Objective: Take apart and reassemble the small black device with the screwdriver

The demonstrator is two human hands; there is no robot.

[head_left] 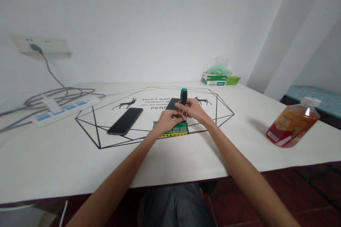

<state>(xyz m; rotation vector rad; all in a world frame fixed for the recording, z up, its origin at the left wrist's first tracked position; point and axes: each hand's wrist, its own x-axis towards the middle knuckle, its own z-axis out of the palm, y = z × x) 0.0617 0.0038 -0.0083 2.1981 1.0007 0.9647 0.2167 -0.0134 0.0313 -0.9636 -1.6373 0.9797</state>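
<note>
A green circuit board (176, 129) with a yellow front edge lies on the white table, partly under my hands. My right hand (192, 109) is closed on a screwdriver (183, 96) whose green and black handle stands upright above the board. My left hand (167, 120) rests over the board's left part, its fingertips pinched together beside the right fingers; what they hold is too small to name. Just behind the hands lies a dark flat object (173, 104), partly covered by them.
A black phone (125, 121) lies left of the board. Further left are a power strip (66, 111) and coiled grey cables (32, 103). A drink bottle (293, 123) stands at the right. Green and white boxes (214, 78) sit against the wall.
</note>
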